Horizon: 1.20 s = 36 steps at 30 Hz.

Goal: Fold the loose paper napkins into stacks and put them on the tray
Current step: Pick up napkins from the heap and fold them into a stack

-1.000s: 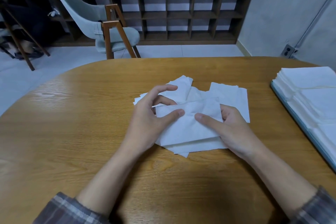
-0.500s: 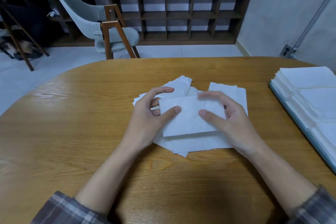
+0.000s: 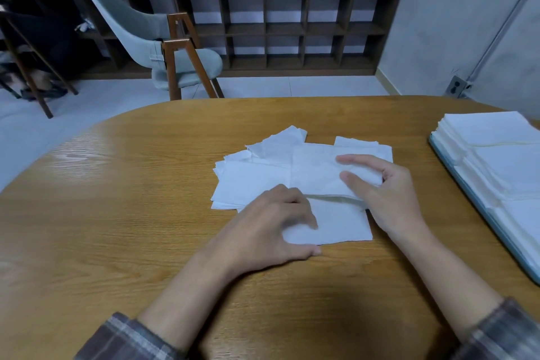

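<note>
A spread of loose white paper napkins (image 3: 251,181) lies in the middle of the wooden table (image 3: 131,199). My right hand (image 3: 382,196) pinches a folded napkin (image 3: 315,172) at its right end, thumb on top. My left hand (image 3: 274,231), blurred, holds the left edge of an unfolded napkin (image 3: 342,225) nearest me between curled fingers and thumb. At the right, a blue-grey tray (image 3: 492,215) carries several stacks of folded napkins (image 3: 496,131).
Behind the table's far edge stands a grey chair with wooden legs (image 3: 175,64). A dark cubby shelf (image 3: 286,29) with potted plants lines the back wall. The tray runs out of the frame on the right.
The fold is finished. My right hand has carried the folded napkin to the right. My left hand has let it go and dropped toward me onto the nearest loose napkin.
</note>
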### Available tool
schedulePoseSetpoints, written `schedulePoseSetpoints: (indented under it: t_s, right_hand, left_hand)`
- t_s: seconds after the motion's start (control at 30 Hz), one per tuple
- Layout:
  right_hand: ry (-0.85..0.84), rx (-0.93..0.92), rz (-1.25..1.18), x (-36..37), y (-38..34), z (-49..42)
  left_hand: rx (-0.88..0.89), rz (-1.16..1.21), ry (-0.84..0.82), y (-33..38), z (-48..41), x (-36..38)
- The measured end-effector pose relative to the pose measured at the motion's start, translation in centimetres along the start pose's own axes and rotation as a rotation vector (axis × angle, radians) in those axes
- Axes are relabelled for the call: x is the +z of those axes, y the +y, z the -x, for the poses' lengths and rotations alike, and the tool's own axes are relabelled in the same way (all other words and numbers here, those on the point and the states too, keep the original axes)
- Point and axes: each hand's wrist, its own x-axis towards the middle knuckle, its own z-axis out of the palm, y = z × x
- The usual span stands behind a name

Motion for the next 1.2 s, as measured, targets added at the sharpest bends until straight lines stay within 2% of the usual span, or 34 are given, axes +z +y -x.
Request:
schedulePoseSetpoints:
  t_s: [0.17, 0.3, 0.5, 0.6, 0.73, 0.8, 0.93, 1.2]
  right_hand:
    - [-0.019, 0.018, -0.023, 0.0, 0.0, 0.1]
    - [-0.083, 0.019, -0.017, -0.2, -0.2, 0.3]
    - [-0.165, 0.027, -0.025, -0.5, 0.1, 0.2]
    - [-0.198, 0.056, -0.1, -0.4, 0.2, 0.1]
    - [-0.287, 0.156, -0.387, -0.3, 0.2, 0.3]
    - [-0.349, 0.181, -0.443, -0.1, 0.2, 0.6]
    - [-0.326, 0.115, -0.329, 0.6, -0.8, 1.6]
    - [-0.327, 0.152, -0.308, 1.2, -1.8, 2.2]
  left_hand:
    - [0.042, -0.018, 0.081, -0.1, 0.0, 0.4]
    - [-0.004, 0.055, 0.095, 0.2, 0.0, 0.1]
    - [-0.084, 0.211, 0.209, 0.9, 0.3, -0.7]
    - [-0.105, 0.343, 0.302, 1.1, 0.2, -1.1]
    - [-0.154, 0.45, 0.426, 1.1, -0.1, -1.2]
    - [-0.187, 0.499, 0.48, 1.0, -0.3, -1.2]
    - [-0.225, 0.521, 0.542, 0.7, -0.4, -1.2]
    - [-0.276, 0.563, 0.554, 0.4, -0.6, -1.2]
